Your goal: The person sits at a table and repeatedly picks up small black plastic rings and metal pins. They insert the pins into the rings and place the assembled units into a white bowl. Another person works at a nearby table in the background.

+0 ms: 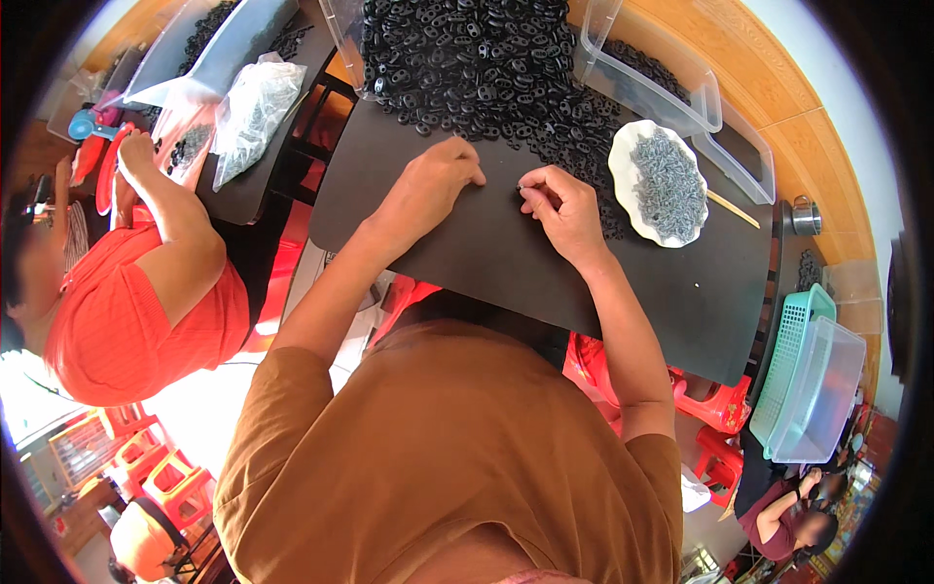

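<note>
A large heap of small black oval plastic pieces (467,73), many with two holes, covers the far part of the dark table (671,302). My left hand (438,190) is just in front of the heap, its fingers curled in and drawn together; whatever may be between the fingertips is hidden. To its right, my right hand (566,206) pinches a small black piece (520,192) between thumb and forefinger. The hands are a short gap apart. Beyond the right hand stands a white scalloped plate (625,185) filled with small grey, translucent parts (669,185).
Clear plastic bins (642,88) stand at the far right, near a thin wooden stick (732,208). A turquoise basket (790,360) is at the right. On the left, a person in red (146,302) sits at another table with a plastic bag (255,112).
</note>
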A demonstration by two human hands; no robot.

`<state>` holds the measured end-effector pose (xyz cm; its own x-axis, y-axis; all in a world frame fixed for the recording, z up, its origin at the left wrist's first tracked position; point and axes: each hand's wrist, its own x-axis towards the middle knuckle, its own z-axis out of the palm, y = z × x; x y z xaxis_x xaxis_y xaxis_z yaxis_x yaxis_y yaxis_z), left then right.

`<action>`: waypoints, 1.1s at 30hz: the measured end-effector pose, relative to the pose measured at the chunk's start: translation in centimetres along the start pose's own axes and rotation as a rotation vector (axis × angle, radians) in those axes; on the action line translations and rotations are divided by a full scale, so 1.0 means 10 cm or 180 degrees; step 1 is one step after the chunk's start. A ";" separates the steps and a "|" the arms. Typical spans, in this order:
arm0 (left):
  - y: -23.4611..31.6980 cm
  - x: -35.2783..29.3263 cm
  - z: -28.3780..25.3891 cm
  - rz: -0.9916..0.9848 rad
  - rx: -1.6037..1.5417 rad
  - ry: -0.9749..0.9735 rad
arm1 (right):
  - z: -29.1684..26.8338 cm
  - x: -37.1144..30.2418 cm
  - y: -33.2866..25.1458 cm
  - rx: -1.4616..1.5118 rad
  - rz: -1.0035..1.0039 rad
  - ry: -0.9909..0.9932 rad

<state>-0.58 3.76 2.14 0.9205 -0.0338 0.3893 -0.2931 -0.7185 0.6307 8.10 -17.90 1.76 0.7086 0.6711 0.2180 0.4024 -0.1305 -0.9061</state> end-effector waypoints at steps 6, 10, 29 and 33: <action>0.05 -0.05 -0.10 -0.0467 0.0113 0.0318 | 0.00 0.00 -0.01 -0.0020 -0.0008 -0.0035; 0.14 0.01 -0.05 -0.0779 0.0692 0.0090 | 0.00 0.00 -0.02 -0.0092 -0.0057 -0.0054; 0.28 0.17 0.15 -0.0778 0.0623 -0.0310 | -0.02 0.01 0.00 0.0043 0.0090 0.0185; 0.19 0.22 0.20 -0.0283 0.0438 -0.0358 | -0.03 0.00 -0.02 0.0080 0.0126 0.0213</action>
<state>1.42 0.97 2.82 0.9665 -0.0378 0.2538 -0.1784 -0.8101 0.5585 8.22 -18.10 2.06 0.7611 0.6155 0.2048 0.3592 -0.1370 -0.9231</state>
